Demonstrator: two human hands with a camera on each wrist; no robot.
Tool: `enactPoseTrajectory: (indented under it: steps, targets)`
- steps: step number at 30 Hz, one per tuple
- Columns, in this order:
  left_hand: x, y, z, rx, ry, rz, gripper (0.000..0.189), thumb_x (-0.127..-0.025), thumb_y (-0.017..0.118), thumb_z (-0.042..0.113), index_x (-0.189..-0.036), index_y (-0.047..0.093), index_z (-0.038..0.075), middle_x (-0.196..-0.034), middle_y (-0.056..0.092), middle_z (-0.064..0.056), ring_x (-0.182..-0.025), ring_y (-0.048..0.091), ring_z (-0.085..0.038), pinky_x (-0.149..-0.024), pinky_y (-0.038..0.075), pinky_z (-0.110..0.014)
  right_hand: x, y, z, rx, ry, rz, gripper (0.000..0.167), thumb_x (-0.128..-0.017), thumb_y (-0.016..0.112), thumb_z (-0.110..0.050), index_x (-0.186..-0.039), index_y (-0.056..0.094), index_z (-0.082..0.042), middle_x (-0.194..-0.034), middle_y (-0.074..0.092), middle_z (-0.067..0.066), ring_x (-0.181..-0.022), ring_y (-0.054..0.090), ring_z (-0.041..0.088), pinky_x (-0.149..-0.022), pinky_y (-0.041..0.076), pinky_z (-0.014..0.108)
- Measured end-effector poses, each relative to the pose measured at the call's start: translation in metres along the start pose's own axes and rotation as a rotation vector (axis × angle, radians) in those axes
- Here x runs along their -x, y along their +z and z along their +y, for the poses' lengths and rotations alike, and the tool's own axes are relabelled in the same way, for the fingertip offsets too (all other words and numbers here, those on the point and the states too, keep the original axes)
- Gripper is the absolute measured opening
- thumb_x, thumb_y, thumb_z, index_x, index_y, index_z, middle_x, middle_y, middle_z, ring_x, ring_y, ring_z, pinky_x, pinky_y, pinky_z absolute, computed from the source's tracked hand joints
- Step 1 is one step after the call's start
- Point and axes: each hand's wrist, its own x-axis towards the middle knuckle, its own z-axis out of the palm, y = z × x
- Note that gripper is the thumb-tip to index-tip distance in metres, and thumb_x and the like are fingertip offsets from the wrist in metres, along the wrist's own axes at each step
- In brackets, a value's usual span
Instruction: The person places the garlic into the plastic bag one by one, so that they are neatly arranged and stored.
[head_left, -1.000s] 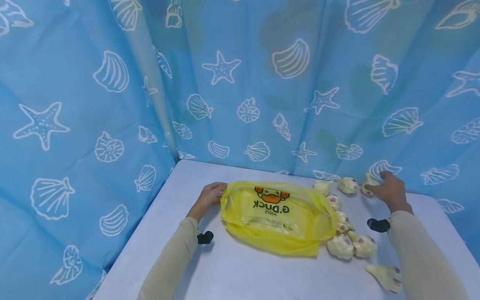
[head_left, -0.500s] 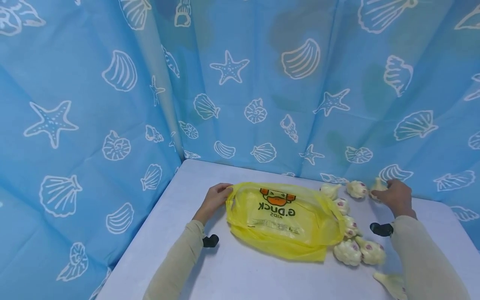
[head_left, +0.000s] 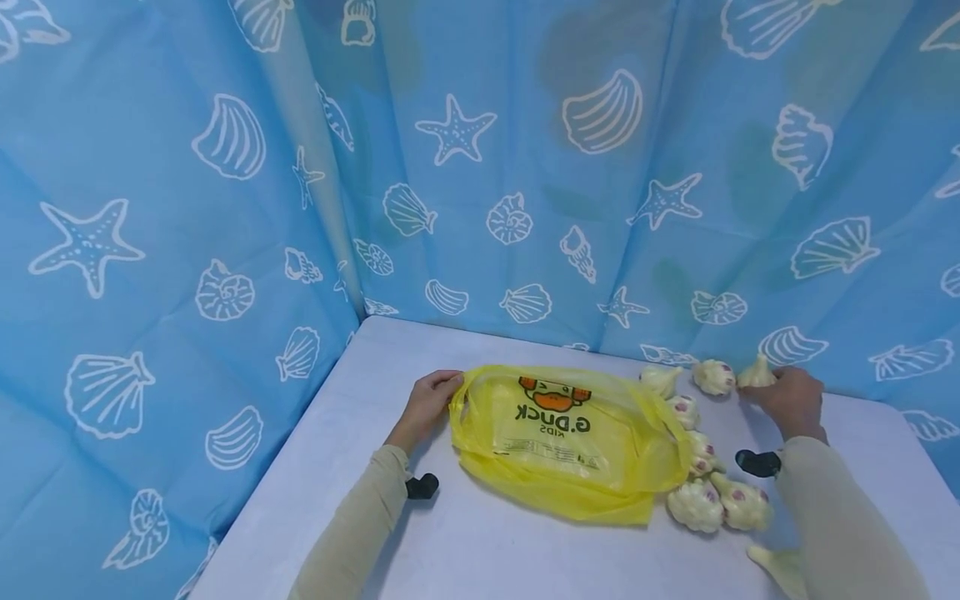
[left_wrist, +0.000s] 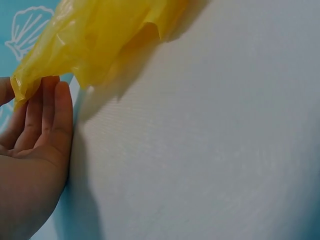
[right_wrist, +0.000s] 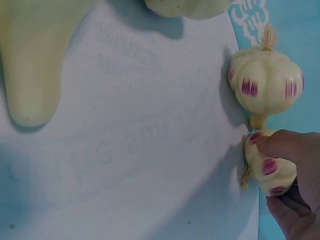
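A yellow plastic bag (head_left: pixel 555 450) with a duck print lies flat on the table. At its left end my left hand (head_left: pixel 426 407) pinches the edge between thumb and fingers; the left wrist view shows the yellow film (left_wrist: pixel 100 40) running up from the fingertips. My right hand (head_left: pixel 793 402) grips a garlic bulb (head_left: pixel 757 372) at the back right. In the right wrist view, thumb and fingers are on either side of that purple-streaked bulb (right_wrist: pixel 270 167), roots toward the table. Beside it sits another garlic bulb (head_left: pixel 713 377).
Several more garlic bulbs (head_left: pixel 696 504) line the bag's right side, one partly hidden by the right sleeve (head_left: pixel 840 517). The white table (head_left: pixel 480 567) meets a blue shell-print curtain (head_left: pixel 480 183) at its back and left.
The right hand has tilted the garlic bulb slightly, its stem now pointing up more. The left hand stays at the bag's edge. The whole view has shifted a little.
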Motion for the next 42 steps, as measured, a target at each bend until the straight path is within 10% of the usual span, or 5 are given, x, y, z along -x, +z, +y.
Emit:
enactPoseTrajectory:
  steps: [12, 22, 31, 36, 42]
  targets:
    - [-0.003, -0.004, -0.007, 0.099, -0.026, -0.015, 0.035, -0.093, 0.067, 0.034, -0.118, 0.066, 0.009, -0.119, 0.063, -0.007, -0.106, 0.061, -0.019, -0.088, 0.053, -0.028, -0.002, -0.002, -0.001, 0.006, 0.025, -0.022, 0.087, -0.085, 0.073, -0.042, -0.141, 0.036, 0.014, -0.137, 0.038, 0.039, -0.124, 0.031, 0.058, -0.098, 0.030, 0.071]
    - [0.000, -0.005, -0.009, 0.116, -0.037, -0.032, 0.037, -0.093, 0.067, 0.034, -0.119, 0.065, 0.008, -0.121, 0.062, -0.008, -0.107, 0.060, -0.020, -0.090, 0.052, -0.028, 0.013, -0.012, -0.021, -0.035, -0.128, 0.170, 0.075, -0.089, 0.068, -0.042, -0.136, 0.046, 0.013, -0.118, 0.056, 0.038, -0.113, 0.045, 0.055, -0.099, 0.024, 0.070]
    - [0.001, -0.005, -0.005, 0.103, -0.016, -0.025, 0.035, -0.094, 0.067, 0.032, -0.118, 0.066, 0.008, -0.121, 0.062, -0.008, -0.107, 0.059, -0.020, -0.091, 0.052, -0.029, 0.039, -0.023, -0.072, -0.223, -0.222, 0.286, 0.070, -0.085, 0.073, -0.042, -0.136, 0.053, 0.002, -0.115, 0.063, 0.030, -0.086, 0.064, 0.019, -0.083, 0.052, 0.047]
    - [0.003, -0.003, -0.004, 0.130, -0.005, -0.014, 0.033, -0.094, 0.067, 0.029, -0.117, 0.067, 0.006, -0.119, 0.063, -0.009, -0.106, 0.061, -0.020, -0.090, 0.052, -0.029, 0.059, -0.017, -0.110, -0.293, -0.281, 0.210, 0.070, -0.083, 0.075, -0.045, -0.135, 0.055, -0.001, -0.119, 0.063, 0.026, -0.098, 0.067, 0.027, -0.064, 0.050, 0.015]
    - [0.004, -0.001, -0.005, 0.158, 0.008, 0.001, 0.034, -0.094, 0.067, 0.027, -0.119, 0.066, 0.003, -0.120, 0.063, -0.012, -0.107, 0.061, -0.021, -0.089, 0.053, -0.028, 0.073, 0.022, -0.154, -0.360, -0.387, 0.142, 0.065, -0.082, 0.078, -0.039, -0.133, 0.059, -0.004, -0.115, 0.067, 0.021, -0.099, 0.067, 0.033, -0.071, 0.058, 0.030]
